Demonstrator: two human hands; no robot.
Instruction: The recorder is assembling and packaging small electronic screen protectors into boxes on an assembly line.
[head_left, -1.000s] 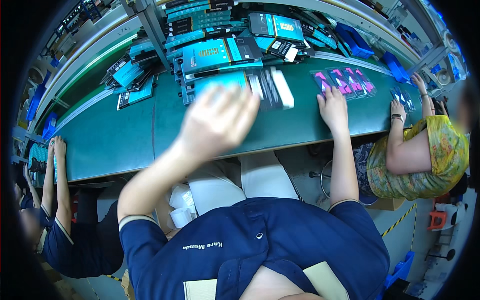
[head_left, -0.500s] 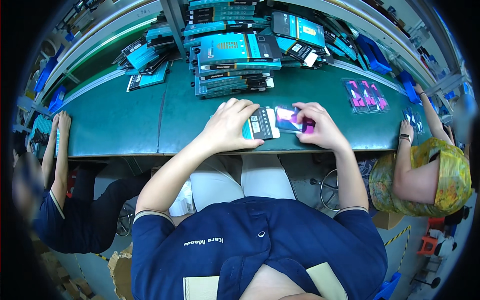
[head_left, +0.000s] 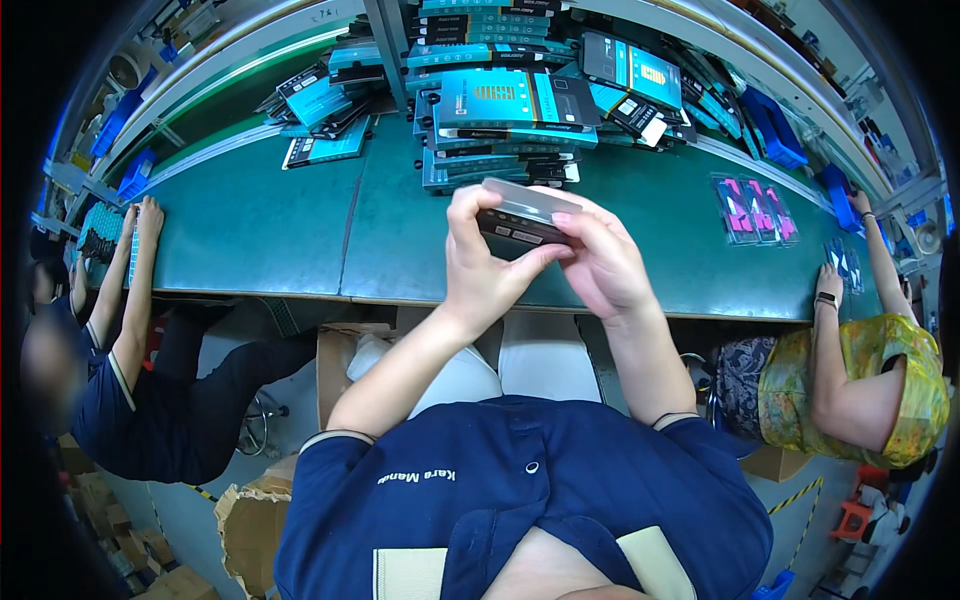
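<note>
Hands meet above the front edge of the green desk [head_left: 260, 230], both gripping one small dark box [head_left: 520, 222] with a clear, pale top part. The left hand [head_left: 480, 265] pinches its near end between thumb and raised fingers; the right hand [head_left: 600, 262] closes around the far side, thumb pressed on the lower face. The box sits in the air, tilted, well clear of the desk and just in front of the stack of teal packages [head_left: 500, 130].

Doing this well seems to call for a steady left grip while the right fingers work the clear part, with the pressure kept on the edges rather than the thin faces, which would likely bend. Holding it low over the desk would limit any drop. Pink-printed sleeves [head_left: 752, 208] lie well apart, to the right, near a co-worker's arm [head_left: 880, 260].
</note>
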